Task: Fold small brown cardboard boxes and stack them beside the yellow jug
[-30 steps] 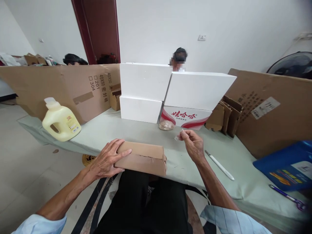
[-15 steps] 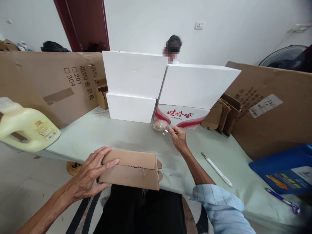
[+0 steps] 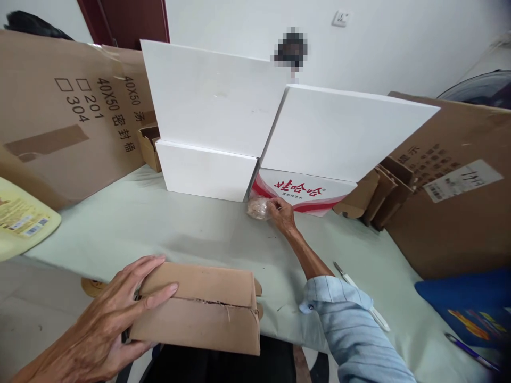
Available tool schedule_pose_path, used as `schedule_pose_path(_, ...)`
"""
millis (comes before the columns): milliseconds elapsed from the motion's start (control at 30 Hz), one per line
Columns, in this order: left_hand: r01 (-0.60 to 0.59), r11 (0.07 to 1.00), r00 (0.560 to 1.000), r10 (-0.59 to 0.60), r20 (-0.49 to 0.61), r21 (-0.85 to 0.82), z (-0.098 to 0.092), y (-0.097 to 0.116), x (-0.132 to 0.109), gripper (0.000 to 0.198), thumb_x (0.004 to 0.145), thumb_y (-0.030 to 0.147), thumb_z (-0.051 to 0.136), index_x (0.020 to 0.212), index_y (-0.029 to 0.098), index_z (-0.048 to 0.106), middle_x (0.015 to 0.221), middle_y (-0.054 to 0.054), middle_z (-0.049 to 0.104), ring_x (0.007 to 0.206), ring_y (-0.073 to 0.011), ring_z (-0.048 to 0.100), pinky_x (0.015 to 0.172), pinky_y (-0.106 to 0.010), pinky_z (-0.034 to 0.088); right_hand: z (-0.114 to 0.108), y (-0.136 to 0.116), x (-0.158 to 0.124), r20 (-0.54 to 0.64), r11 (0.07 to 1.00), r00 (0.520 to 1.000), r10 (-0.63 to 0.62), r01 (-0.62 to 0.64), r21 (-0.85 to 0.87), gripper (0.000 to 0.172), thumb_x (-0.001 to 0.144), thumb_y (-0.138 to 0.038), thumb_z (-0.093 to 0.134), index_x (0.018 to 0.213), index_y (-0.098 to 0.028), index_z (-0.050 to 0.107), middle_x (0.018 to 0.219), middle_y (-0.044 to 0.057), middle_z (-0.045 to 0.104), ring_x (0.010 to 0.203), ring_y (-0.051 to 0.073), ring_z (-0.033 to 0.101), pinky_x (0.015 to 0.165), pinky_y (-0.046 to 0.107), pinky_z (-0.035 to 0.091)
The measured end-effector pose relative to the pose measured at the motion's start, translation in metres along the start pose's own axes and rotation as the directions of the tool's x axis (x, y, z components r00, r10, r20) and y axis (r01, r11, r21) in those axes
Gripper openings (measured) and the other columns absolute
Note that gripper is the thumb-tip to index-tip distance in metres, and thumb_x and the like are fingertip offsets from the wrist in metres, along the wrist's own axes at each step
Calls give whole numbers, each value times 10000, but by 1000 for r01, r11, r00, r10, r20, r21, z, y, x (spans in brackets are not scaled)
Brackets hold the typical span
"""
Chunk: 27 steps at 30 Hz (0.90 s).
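My left hand (image 3: 115, 314) is wrapped around the left end of a small brown cardboard box (image 3: 199, 308), thumb and fingers spread over its top. A ragged slit runs along the box, and flaps stick out at its right end. Farther off, my right hand (image 3: 282, 214) pinches the edge of a small clear plastic bag (image 3: 257, 208) with something pale brown inside. The bag rests on the table at the foot of a white carton with red print (image 3: 307, 192); what exactly it contains is hard to make out. A white craft knife (image 3: 379, 318) lies partly behind my right sleeve.
White panels (image 3: 211, 101) stand across the back of the green-covered table (image 3: 191, 226). Large cardboard sheets (image 3: 35, 96) flank both sides. A yellow jug (image 3: 27, 218) is at left; a blue container (image 3: 463, 308) and purple pen (image 3: 471, 352) at right. A person (image 3: 293, 48) is behind the panels.
The view has moved closer and lower. My right hand has come nearer the plastic bag, its fingers now farther over the bag's edge. My left hand keeps its hold on the cardboard box.
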<state>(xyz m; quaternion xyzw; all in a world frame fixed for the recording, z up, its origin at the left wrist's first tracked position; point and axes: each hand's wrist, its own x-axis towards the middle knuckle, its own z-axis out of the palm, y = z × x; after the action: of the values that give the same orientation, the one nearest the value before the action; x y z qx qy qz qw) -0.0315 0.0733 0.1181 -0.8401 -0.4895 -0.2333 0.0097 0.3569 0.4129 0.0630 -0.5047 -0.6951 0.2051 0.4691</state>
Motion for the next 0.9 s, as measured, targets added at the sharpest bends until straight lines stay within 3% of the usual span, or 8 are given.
schedule_pose_path(367, 16, 1000, 1000, -16, 24, 7, -3, -1, 2, 746, 840, 219, 731, 1548, 397, 572, 1720, -89, 393, 1472, -426, 520, 1063, -596, 610, 6, 17, 10, -24, 996, 1000, -18, 16, -85, 309, 836, -477, 592, 983, -216, 666, 812, 10, 627, 725, 197, 535, 699, 323, 458)
schedule_pose_path(633, 19, 1000, 999, -19, 32, 12, -2, 0, 1, 726, 866, 194, 684, 1554, 386, 556, 1726, -88, 371, 1502, -403, 487, 1073, -586, 605, 7, 17, 10, -16, 985, 998, -62, 59, -160, 433, 850, -426, 607, 1225, -212, 617, 915, 13, 652, 707, 191, 546, 704, 330, 464)
schedule_pose_path(900, 14, 1000, 1000, -14, 24, 19, -4, 0, 3, 792, 829, 208, 724, 1573, 406, 540, 1716, -83, 405, 1479, -408, 514, 1055, -574, 622, 5, 16, 11, -1, 950, 987, -159, 153, -272, 219, 865, -313, 590, 1035, -221, 691, 1024, 72, 643, 825, 233, 568, 795, 372, 488)
